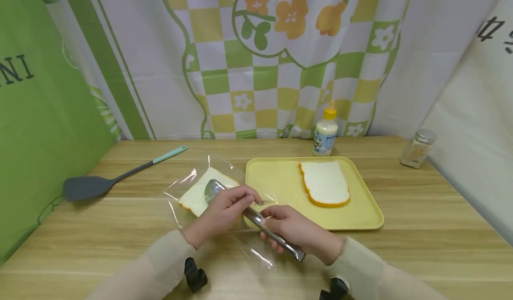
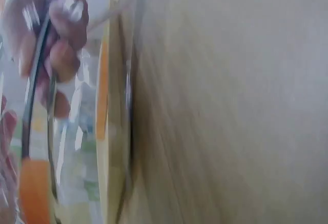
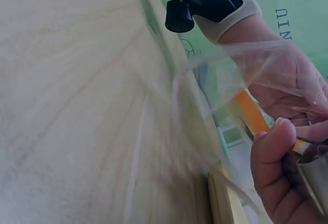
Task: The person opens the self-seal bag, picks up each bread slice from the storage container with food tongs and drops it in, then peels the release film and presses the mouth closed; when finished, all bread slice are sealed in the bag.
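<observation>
In the head view my right hand (image 1: 290, 226) grips the handle end of metal tongs (image 1: 280, 240). The tongs reach left into a clear plastic bag (image 1: 176, 188), where their wide tip lies over a white bread slice (image 1: 194, 197) with an orange crust. My left hand (image 1: 226, 208) lies across the middle of the tongs and pinches the bag near its mouth. The left wrist view shows the slice's orange crust (image 2: 35, 188) between the arms of the tongs. Loose film of the bag hangs beside the left hand in the right wrist view.
A yellow tray (image 1: 272, 175) holds another bread slice (image 1: 326, 182). Behind it stands a sauce bottle (image 1: 324, 135) with a yellow cap. A spice jar (image 1: 418, 148) is at the right edge, and a grey spatula (image 1: 90, 188) lies far left. Curtains hang behind the table.
</observation>
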The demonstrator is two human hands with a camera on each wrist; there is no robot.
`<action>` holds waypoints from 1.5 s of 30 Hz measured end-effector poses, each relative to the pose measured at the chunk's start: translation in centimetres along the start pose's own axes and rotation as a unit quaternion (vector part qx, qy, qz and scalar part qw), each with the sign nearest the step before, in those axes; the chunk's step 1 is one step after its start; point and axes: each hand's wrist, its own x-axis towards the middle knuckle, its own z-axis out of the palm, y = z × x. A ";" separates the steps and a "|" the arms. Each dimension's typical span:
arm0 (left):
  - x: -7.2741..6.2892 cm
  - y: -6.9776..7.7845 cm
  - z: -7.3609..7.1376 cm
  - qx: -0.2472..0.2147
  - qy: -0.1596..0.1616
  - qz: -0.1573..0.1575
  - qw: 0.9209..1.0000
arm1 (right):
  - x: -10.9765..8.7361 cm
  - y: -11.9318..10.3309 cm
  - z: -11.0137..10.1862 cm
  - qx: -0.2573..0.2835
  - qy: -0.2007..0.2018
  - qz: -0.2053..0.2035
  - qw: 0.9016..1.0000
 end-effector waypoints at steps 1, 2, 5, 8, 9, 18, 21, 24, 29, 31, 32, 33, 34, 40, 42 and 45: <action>0.0 0.1 0.2 0.006 0.004 0.002 1.000 | 0.1 0.0 0.0 0.003 0.003 0.001 1.000; -0.1 0.2 0.3 0.014 0.007 0.003 1.000 | 0.1 0.1 0.1 0.006 0.006 0.001 1.000; -0.2 0.2 0.5 0.035 0.014 0.000 0.999 | 0.2 0.3 0.1 0.026 0.010 0.004 1.000; -0.4 0.0 -0.1 0.080 0.020 0.010 0.997 | 0.3 0.6 0.1 0.051 0.006 0.008 0.999; -0.5 -0.1 -0.4 0.103 0.022 0.016 0.994 | 0.3 0.7 0.1 0.059 0.004 0.009 0.998; -0.6 -1.4 -2.6 0.279 0.041 0.038 0.959 | 0.0 0.8 -0.2 0.084 0.010 0.011 0.996; -0.6 -1.5 -2.5 0.226 0.049 0.011 0.973 | 0.1 0.9 0.0 0.086 0.008 0.014 0.996; -0.8 -1.3 -2.4 0.160 0.063 -0.029 0.985 | 0.3 0.9 0.1 0.082 0.005 0.010 0.997; -0.7 -0.7 -2.0 0.104 0.068 -0.065 0.990 | 0.6 0.9 0.3 0.075 0.005 0.005 0.997; -0.7 -0.6 -1.8 0.104 0.074 -0.065 0.990 | 0.7 0.9 0.4 0.076 0.007 0.005 0.997; -0.7 -0.5 -1.7 0.108 0.080 -0.065 0.989 | 0.8 1.0 0.4 0.077 0.008 0.006 0.997; -0.7 -0.5 -1.6 0.111 0.088 -0.065 0.988 | 0.9 1.0 0.5 0.078 0.009 0.008 0.997; -0.7 -0.5 -1.5 0.115 0.097 -0.064 0.987 | 0.9 1.0 0.5 0.077 0.011 0.010 0.997; -0.9 -0.7 -1.7 0.131 0.131 -0.067 0.980 | 1.4 1.2 0.9 0.067 0.021 0.018 0.997; -1.1 -1.1 -2.1 0.135 0.120 -0.075 0.981 | 1.6 1.2 1.0 0.063 0.017 0.021 0.998; -1.5 -1.8 -2.7 0.154 0.082 -0.066 0.982 | 1.8 1.1 1.1 0.051 0.016 0.024 0.998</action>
